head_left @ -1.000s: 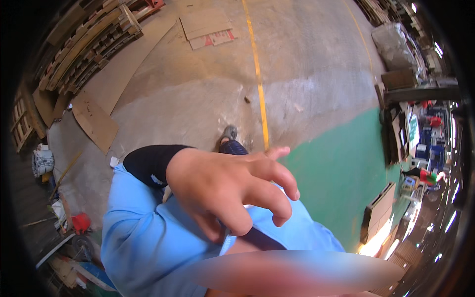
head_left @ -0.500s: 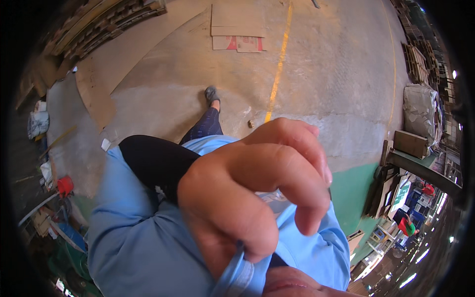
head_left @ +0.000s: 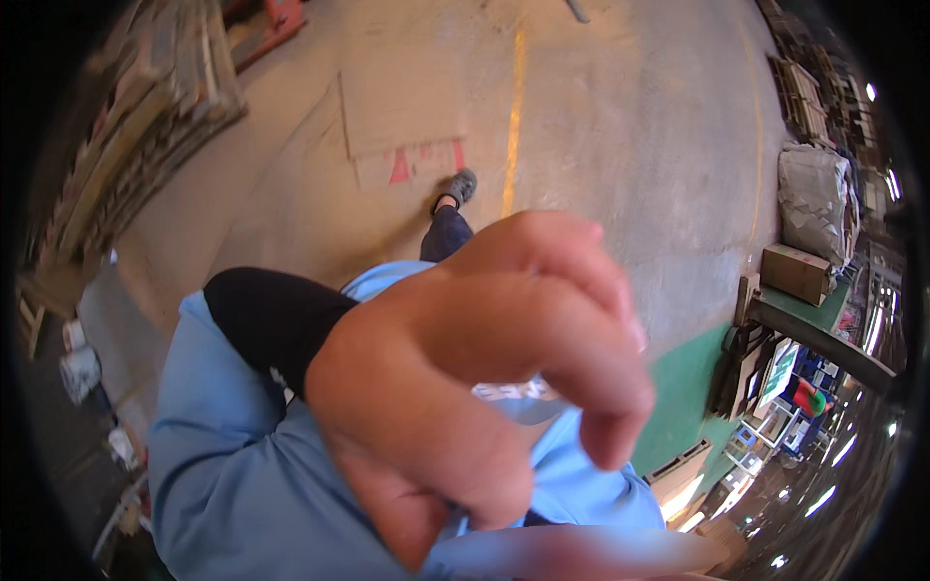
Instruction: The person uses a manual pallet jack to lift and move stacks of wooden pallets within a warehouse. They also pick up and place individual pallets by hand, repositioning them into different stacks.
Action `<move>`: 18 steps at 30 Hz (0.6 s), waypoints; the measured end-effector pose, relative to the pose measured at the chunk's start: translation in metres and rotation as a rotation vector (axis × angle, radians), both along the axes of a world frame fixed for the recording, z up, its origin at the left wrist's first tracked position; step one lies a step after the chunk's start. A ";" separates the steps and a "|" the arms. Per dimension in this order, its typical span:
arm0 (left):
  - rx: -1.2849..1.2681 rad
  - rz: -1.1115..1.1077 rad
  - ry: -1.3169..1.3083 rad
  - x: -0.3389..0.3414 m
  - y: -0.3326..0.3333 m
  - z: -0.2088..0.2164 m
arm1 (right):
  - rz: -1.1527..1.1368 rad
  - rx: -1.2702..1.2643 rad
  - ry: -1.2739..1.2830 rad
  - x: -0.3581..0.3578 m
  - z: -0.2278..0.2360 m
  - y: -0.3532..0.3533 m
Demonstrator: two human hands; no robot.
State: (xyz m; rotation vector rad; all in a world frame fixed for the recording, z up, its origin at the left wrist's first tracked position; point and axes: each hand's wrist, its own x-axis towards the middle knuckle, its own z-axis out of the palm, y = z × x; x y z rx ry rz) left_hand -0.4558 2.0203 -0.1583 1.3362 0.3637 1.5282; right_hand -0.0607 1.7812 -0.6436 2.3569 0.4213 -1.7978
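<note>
Where the bent arm crosses the chest, one left hand (head_left: 436, 387), bare, close to the camera, fingers curled; thumb and bent forefinger drawn together on a small fold at the neck of a light blue shirt (head_left: 232, 455), though blur makes the exact hold hard to read. Right hand: outside the view, its state impossible to tell. Light blue shirt: worn on the body, filling the lower part of the view, with a white marking (head_left: 496, 391) on the chest, partly hidden behind the fingers. Black sleeve (head_left: 276, 315): one, covering the arm between the blue cloth and the wrist. Trouser leg (head_left: 446, 235): dark, showing beyond the hand, ending in a grey shoe (head_left: 463, 186). Cardboard sheet (head_left: 405, 97): laid flat ahead, red print along its near edge, close to the shoe. Yellow line (head_left: 515, 116): painted on the concrete floor (head_left: 639, 174), right of the cardboard sheet. Green floor area (head_left: 688, 397): to the right, beyond the fingers. Wooden pallets (head_left: 165, 126): stacked at upper left, a red object (head_left: 281, 29) just beside them. Wrapped grey bale (head_left: 816, 203): at far right, a brown carton (head_left: 796, 274) just beside it. Co-worker (head_left: 807, 399): one, small and distant, in red and green clothing.
</note>
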 end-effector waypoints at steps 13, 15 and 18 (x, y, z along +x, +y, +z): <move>-0.314 -0.206 0.276 -0.118 0.423 -0.087 | 0.119 0.696 0.003 -0.046 -0.007 0.741; -0.435 0.074 0.333 -0.149 0.457 -0.113 | 0.270 0.844 0.132 -0.093 0.003 0.888; -0.577 0.480 0.443 -0.215 0.518 -0.157 | 0.499 0.892 0.048 -0.175 0.014 1.067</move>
